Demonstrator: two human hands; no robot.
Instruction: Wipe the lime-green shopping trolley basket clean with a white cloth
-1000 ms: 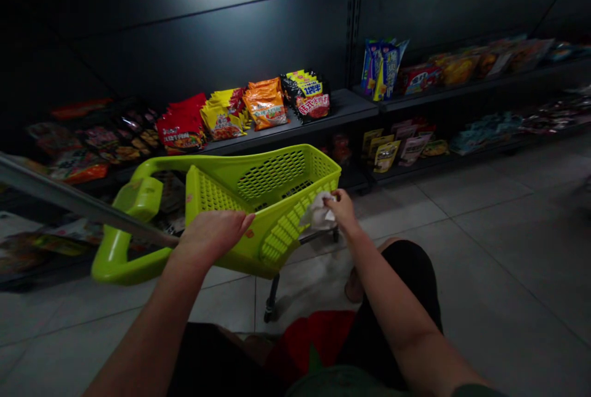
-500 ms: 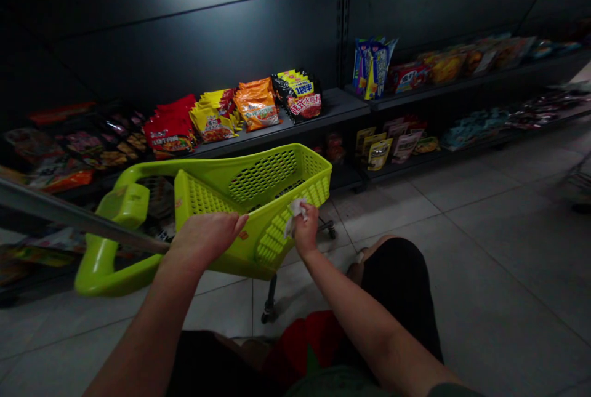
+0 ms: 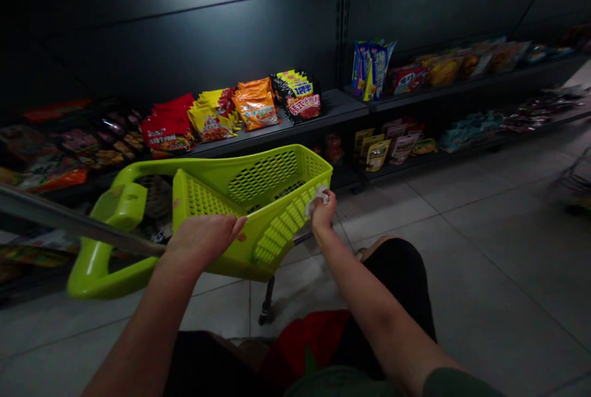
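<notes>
Hands are split across a lime-green plastic shopping cart (image 3: 272, 178): the left hand (image 3: 201, 243) is laid with fingers extended over its near rim, while a crumpled white tissue (image 3: 316, 203) is pinched by the right hand (image 3: 324, 213) against the cart's outer wall, near the far corner.
</notes>
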